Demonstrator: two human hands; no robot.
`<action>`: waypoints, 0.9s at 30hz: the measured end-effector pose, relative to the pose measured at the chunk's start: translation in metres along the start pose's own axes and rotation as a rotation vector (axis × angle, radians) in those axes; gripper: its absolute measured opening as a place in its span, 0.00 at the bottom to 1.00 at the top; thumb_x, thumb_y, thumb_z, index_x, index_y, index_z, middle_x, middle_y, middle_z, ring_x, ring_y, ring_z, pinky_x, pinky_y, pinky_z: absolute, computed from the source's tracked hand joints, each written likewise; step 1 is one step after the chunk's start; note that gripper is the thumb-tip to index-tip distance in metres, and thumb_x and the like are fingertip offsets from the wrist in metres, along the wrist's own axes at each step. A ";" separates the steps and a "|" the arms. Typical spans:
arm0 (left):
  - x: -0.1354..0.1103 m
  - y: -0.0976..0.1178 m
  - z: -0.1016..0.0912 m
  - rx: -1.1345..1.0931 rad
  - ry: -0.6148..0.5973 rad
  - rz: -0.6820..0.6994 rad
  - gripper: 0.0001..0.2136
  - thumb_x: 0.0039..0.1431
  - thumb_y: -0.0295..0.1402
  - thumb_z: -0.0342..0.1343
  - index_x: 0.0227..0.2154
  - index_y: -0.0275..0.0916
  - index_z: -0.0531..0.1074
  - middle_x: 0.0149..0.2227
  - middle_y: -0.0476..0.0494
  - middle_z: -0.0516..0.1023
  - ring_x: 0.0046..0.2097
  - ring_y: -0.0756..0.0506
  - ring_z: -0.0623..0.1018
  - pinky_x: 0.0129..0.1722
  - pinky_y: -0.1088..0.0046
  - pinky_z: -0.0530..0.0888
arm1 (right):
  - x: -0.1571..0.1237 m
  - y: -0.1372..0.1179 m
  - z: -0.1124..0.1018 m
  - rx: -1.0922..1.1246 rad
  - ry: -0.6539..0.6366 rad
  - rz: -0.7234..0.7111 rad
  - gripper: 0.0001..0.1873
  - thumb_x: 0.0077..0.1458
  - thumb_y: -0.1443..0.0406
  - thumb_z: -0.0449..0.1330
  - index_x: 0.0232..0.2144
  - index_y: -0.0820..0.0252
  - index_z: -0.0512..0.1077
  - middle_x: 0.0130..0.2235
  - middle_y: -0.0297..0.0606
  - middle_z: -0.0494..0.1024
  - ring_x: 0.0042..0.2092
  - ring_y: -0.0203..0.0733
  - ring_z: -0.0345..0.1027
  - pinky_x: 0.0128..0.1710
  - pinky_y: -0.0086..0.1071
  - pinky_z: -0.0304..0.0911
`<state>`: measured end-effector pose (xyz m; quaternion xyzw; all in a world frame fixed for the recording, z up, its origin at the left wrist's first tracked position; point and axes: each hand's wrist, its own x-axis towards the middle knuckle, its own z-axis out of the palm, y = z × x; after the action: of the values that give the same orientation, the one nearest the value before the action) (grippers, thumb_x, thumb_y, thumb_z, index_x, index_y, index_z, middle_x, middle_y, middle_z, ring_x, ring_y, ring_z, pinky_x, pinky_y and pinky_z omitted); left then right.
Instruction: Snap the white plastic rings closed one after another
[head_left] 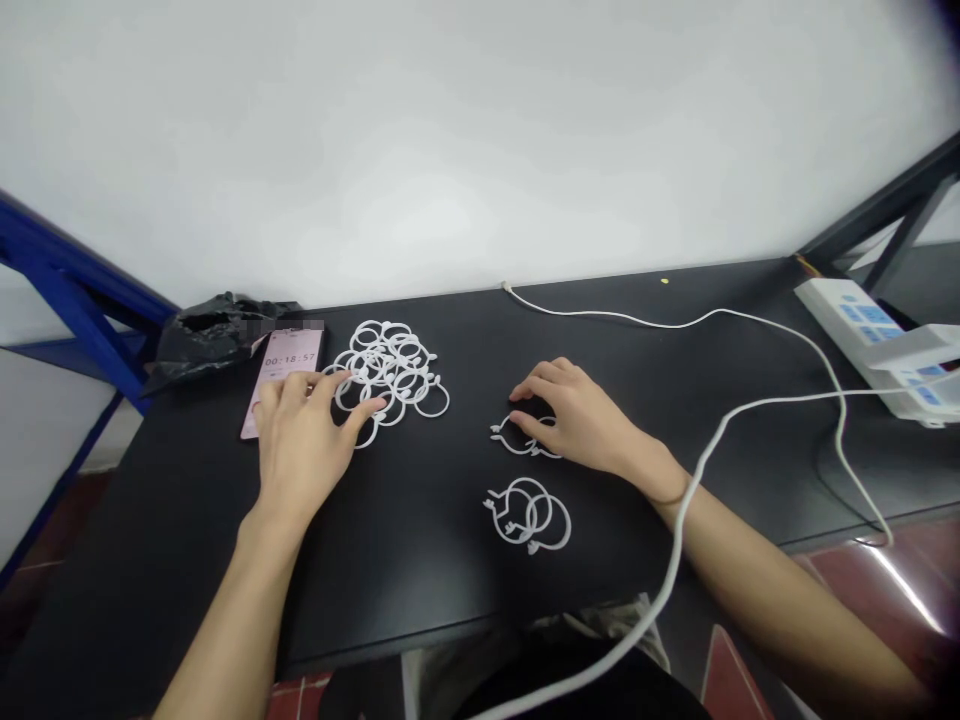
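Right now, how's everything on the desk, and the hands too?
Left hand: thumb spread from fingers
Right hand: curled
Ring pile: overlapping
Rings under right hand: partly hidden
Nearest rings: overlapping
Phone: on, showing 00:18:57
Bag: crumpled
Cables: slack, curving
Power strip: can't tell if on

The worktop stands against the wall, with the person seated at its front edge. Over at the far left, by the back edge, lies a plastic bag; just right of it is a phone, then a pile of rings. The left hand lies across the phone's near part, its fingers at the pile. Right of centre, the right hand is over a few rings, and a small cluster sits nearer the person. Behind, a cable trails rightward, passing before a power strip.
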<state>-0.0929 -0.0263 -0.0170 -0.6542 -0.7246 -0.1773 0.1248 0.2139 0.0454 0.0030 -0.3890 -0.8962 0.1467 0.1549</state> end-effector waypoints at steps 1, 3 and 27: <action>0.000 -0.001 0.002 0.013 -0.020 0.000 0.23 0.60 0.51 0.54 0.48 0.38 0.75 0.42 0.32 0.74 0.46 0.29 0.69 0.44 0.51 0.68 | 0.000 -0.001 0.000 -0.010 -0.021 -0.002 0.09 0.58 0.62 0.62 0.39 0.60 0.75 0.39 0.41 0.76 0.42 0.46 0.65 0.46 0.41 0.63; 0.000 -0.001 0.005 0.027 -0.034 0.004 0.23 0.60 0.51 0.54 0.49 0.39 0.73 0.43 0.31 0.75 0.45 0.29 0.69 0.43 0.51 0.67 | 0.000 -0.002 0.002 -0.023 -0.039 -0.002 0.06 0.58 0.63 0.61 0.37 0.60 0.75 0.38 0.41 0.75 0.41 0.46 0.64 0.45 0.40 0.62; 0.016 0.110 0.011 -0.768 -0.127 0.061 0.10 0.67 0.31 0.49 0.42 0.40 0.75 0.33 0.47 0.80 0.35 0.46 0.76 0.38 0.67 0.73 | -0.002 -0.013 0.006 0.358 0.243 0.090 0.04 0.60 0.63 0.59 0.34 0.58 0.70 0.33 0.35 0.77 0.35 0.37 0.71 0.36 0.32 0.67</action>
<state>0.0146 0.0019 -0.0101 -0.6844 -0.5917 -0.3911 -0.1690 0.2042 0.0350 0.0022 -0.4097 -0.8122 0.2623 0.3219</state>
